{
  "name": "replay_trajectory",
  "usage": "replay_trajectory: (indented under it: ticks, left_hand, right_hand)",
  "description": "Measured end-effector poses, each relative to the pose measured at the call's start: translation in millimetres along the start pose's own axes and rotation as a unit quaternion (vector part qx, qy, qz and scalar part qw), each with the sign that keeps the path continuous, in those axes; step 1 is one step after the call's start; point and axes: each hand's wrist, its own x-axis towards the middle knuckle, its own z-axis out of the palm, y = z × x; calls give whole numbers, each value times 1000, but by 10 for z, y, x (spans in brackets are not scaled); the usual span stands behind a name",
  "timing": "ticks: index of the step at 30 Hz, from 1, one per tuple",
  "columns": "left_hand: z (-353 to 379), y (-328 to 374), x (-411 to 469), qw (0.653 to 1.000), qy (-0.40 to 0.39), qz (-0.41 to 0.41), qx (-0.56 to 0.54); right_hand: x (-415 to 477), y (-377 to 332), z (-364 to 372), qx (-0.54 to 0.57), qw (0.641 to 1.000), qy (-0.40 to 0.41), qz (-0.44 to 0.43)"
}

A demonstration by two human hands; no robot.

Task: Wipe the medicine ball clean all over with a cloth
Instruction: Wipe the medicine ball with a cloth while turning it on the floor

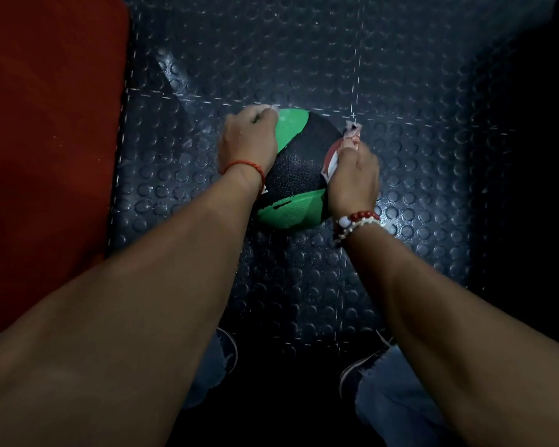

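Note:
A green and black medicine ball (299, 162) sits on the dark studded floor in the middle of the head view. My left hand (249, 140) lies over the ball's upper left side, its fingers curled round the curve. My right hand (352, 179) is on the ball's right side. It grips a bunched red and white cloth (351, 137) and holds it against the ball. One end of the cloth pokes out past the fingers. The ball's underside and the parts beneath both hands are hidden.
A red mat (46, 124) runs along the left edge. Studded rubber floor tiles (304, 59) surround the ball. My two shoes (228, 350) (359, 369) and jeans stand just below the ball. The right side is in darkness.

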Motion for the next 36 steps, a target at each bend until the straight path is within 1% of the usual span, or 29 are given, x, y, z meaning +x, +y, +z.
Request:
replay_trajectory:
  ticks: [1, 2, 3, 5, 7, 9, 11, 13, 15, 16, 17, 18, 19, 21, 24, 26, 27, 29, 31, 33, 34, 35, 36]
  left_hand:
    - [5, 17, -2, 1000, 5, -5, 2]
    - [11, 26, 0, 1000, 8, -8, 7]
    - [13, 27, 6, 1000, 9, -8, 15]
    - [8, 26, 8, 1000, 4, 0, 26]
    - [-13, 9, 13, 999, -7, 17, 27]
    - [-36, -13, 19, 999, -19, 37, 17]
    - [-50, -28, 22, 998, -29, 50, 1]
    - [-49, -44, 25, 998, -32, 51, -9]
    - [-40, -34, 21, 999, -27, 43, -12]
    - [-36, -28, 23, 999, -25, 38, -14]
    - [-30, -27, 30, 999, -23, 35, -15]
    - [-28, -22, 37, 999, -21, 33, -11]
    - [-23, -23, 49, 999, -20, 31, -3]
    - [-24, -26, 48, 999, -16, 39, 20]
    - [-41, -56, 57, 998, -28, 56, 15]
    - [-57, -50, 45, 998, -35, 59, 13]
    - [-61, -49, 37, 997, -37, 62, 13]
    - [-59, -49, 25, 997, -45, 63, 12]
    - [-60, -38, -6, 996, -51, 65, 20]
    - [-55, -23, -17, 996, -55, 67, 17]
    - [-58, 4, -37, 996, -58, 64, 17]
    - [-61, 43, -56, 996, -57, 60, 25]
    - [-57, 79, -72, 996, -55, 64, 35]
  right_hand:
    - [-25, -3, 12, 14, 999, 12, 30]
    - [-99, -6, 45, 21, 999, 29, 36]
    - [-201, -9, 82, 17, 999, 44, 12]
    - [-404, -33, 138, -3, 995, 54, -79]
    - [-440, -82, 144, -29, 987, 41, -152]
    - [-327, -134, 95, -63, 980, 21, -190]
    - [-105, -141, 39, -92, 980, -12, -175]
    - [142, -104, -15, -72, 991, -42, -105]
    - [228, -76, -58, -28, 998, -42, -23]
    - [195, -65, -41, -21, 999, -33, 3]
    - [111, -58, 1, -26, 999, -17, 8]
    - [-10, -55, 47, -41, 999, 3, -16]
    - [-147, -71, 83, -58, 996, 20, -65]
    - [-321, -103, 125, -74, 983, 24, -168]
    - [-240, -186, 74, -121, 969, 4, -217]
    - [-88, -258, 23, -169, 961, -32, -218]
    - [1, -291, 5, -175, 961, -53, -207]
    - [203, -329, -10, -154, 973, -83, -149]
    - [311, -350, -76, -111, 986, -97, -76]
    - [273, -320, -119, -89, 992, -88, -33]
    - [199, -290, -112, -91, 993, -69, -34]
    - [96, -246, -76, -102, 993, -43, -50]
    - [-24, -213, -36, -117, 989, -15, -87]
